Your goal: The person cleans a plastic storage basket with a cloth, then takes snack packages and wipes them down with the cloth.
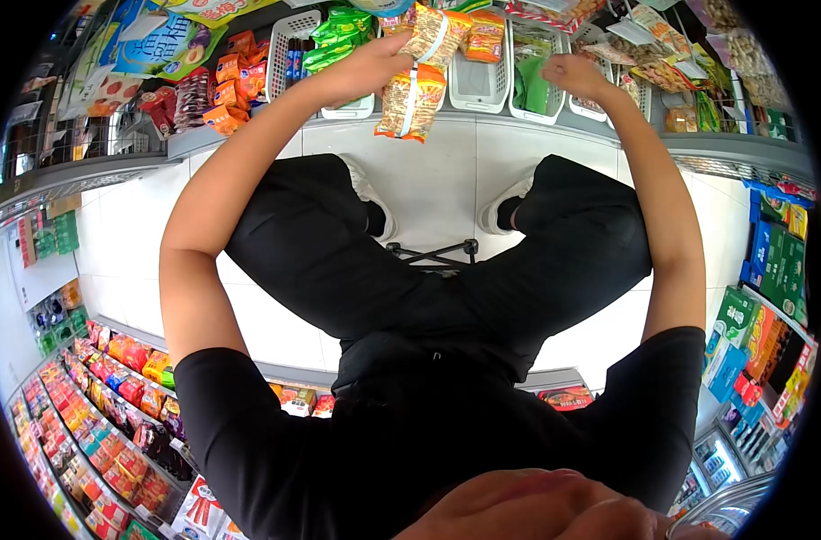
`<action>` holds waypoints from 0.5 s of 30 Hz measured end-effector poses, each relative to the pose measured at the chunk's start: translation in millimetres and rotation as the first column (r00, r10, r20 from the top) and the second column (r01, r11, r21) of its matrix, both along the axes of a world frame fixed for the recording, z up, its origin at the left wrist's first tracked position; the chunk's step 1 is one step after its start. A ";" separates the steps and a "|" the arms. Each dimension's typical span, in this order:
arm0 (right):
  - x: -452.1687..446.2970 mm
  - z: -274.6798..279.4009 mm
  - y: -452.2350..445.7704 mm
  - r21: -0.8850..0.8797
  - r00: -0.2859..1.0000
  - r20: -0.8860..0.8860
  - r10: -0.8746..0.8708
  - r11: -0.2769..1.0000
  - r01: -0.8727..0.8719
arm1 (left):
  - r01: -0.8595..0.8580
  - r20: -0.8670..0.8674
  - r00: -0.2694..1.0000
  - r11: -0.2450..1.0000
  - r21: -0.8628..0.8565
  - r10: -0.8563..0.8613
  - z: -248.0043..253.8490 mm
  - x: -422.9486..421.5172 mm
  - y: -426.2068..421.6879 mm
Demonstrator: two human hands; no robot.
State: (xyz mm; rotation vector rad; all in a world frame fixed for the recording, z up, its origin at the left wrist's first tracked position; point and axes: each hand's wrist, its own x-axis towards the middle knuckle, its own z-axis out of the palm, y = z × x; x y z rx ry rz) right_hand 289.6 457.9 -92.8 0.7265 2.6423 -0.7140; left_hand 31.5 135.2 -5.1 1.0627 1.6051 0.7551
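My left hand [371, 68] is closed on a strip of orange snack packets [410, 101], which hangs over the shelf's front edge between a basket of green packets [341, 38] and a white basket [479, 88]. That white basket has another orange packet [484, 38] at its back. My right hand [576, 76] is at the right rim of a basket with flat green packets [532, 85]. Its fingers are curled, and what they hold, if anything, is too small to make out.
Orange packets [235, 83] and a large blue-green bag [163, 43] lie on the left of the shelf. More snack bags [667, 74] fill baskets at the right. Below are my knees, a folding stool [433, 255] and the tiled floor [433, 157].
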 end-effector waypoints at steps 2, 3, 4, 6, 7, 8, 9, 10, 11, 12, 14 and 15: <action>-11.9 17.7 -23.4 -0.303 0.994 0.069 -0.090 0.947 0.107 | 0.048 -0.166 0.986 0.994 0.094 -0.032 -17.6 -1.8 -1.0; -16.1 29.1 -36.1 -0.376 0.993 0.045 -0.113 0.919 0.122 | 0.078 -0.249 0.968 0.987 0.139 -0.041 -27.2 -2.6 -1.5; -19.2 41.4 -50.1 -0.447 0.990 0.024 -0.138 0.885 0.134 | 0.128 -0.289 0.954 0.979 0.158 -0.078 -33.5 -2.5 -2.4; -27.2 61.0 -74.3 -0.614 0.976 0.025 -0.218 0.767 0.187 | 0.225 -0.372 0.918 0.955 0.194 -0.141 -39.7 -1.7 -2.4; -31.2 68.0 -84.2 -0.703 0.962 0.053 -0.269 0.674 0.227 | 0.243 -0.309 0.928 0.967 0.078 -0.209 -19.1 6.9 -1.8; -34.6 75.0 -93.4 -0.780 0.945 0.089 -0.316 0.567 0.263 | 0.266 -0.322 0.919 0.961 0.081 -0.227 -19.8 10.9 -1.3; -38.0 82.7 -100.7 -0.838 0.943 0.140 -0.302 0.470 0.276 | 0.289 -0.335 0.910 0.954 0.083 -0.246 -18.2 15.6 -0.9; -39.7 82.0 -103.0 -0.866 0.937 0.159 -0.310 0.412 0.283 | 0.312 -0.348 0.899 0.946 0.084 -0.265 -16.4 20.3 -0.4; -40.9 79.6 -104.9 -0.890 0.932 0.179 -0.316 0.351 0.290 | 0.321 -0.332 0.902 0.943 0.085 -0.277 -14.7 25.7 -1.8; -41.9 78.5 -106.0 -0.911 0.926 0.198 -0.322 0.288 0.295 | 0.370 -0.344 0.886 0.921 0.124 -0.310 -14.4 30.2 -1.2; -42.8 78.0 -108.7 -0.921 0.930 0.214 -0.298 0.256 0.294 | 0.464 -0.371 0.850 0.864 0.195 -0.373 -15.1 38.0 -0.5; -42.4 74.5 -111.5 -0.916 0.931 0.195 -0.308 0.282 0.285 | 0.444 -0.320 0.874 0.868 0.221 -0.366 -14.3 44.2 -2.3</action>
